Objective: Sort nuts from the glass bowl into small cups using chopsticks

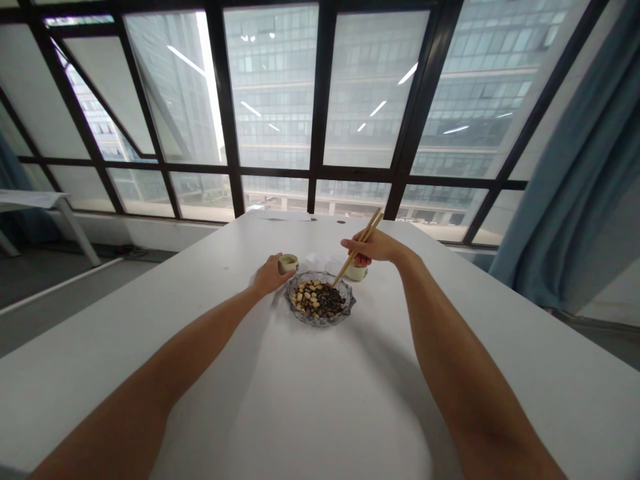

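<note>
Head view — white table (300, 393), bowl (321, 322), dark-framed windows (273, 87), blue curtain (575, 167)

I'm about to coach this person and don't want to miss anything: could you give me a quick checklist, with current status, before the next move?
1. Left hand is on the left cup: ok, thumb and fingers around its side.
2. Right hand has both chopsticks: ok.
3. Chopstick tips are at the glass bowl: ok, they point down into it.
4. A piece is pinched between the tips: cannot tell, too small to see.
5. Right cup is in full view: not ok, the right hand and chopsticks partly cover it.
</note>
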{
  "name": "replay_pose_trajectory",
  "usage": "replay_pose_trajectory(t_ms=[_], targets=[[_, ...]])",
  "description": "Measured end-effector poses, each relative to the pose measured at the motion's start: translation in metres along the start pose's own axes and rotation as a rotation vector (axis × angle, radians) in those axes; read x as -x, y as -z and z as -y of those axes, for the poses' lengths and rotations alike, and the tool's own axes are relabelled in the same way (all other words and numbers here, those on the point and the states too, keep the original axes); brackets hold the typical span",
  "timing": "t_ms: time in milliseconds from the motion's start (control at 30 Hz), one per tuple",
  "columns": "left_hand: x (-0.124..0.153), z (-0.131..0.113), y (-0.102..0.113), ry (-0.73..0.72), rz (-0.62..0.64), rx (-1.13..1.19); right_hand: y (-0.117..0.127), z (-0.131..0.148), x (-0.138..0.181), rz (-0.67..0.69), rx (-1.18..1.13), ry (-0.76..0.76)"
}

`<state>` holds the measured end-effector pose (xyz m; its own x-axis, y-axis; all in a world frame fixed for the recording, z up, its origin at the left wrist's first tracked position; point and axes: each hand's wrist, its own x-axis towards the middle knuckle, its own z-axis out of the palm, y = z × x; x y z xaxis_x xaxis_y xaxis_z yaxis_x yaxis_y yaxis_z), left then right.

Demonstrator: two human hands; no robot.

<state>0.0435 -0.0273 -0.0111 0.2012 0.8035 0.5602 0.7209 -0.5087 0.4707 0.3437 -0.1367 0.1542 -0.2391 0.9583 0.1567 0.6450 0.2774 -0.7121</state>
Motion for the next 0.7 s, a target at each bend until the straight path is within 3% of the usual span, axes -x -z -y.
replay_pose_trajectory(t_ms=[300,700], targets=[[0.004,-0.010,0.005,0.026,0.051,-0.144,-0.003,0.006,0.004,0.024,0.100,-0.002],[0.003,-0.012,0.006,0.035,0.066,-0.169,-0.004,0.012,0.007,0.038,0.035,-0.004]])
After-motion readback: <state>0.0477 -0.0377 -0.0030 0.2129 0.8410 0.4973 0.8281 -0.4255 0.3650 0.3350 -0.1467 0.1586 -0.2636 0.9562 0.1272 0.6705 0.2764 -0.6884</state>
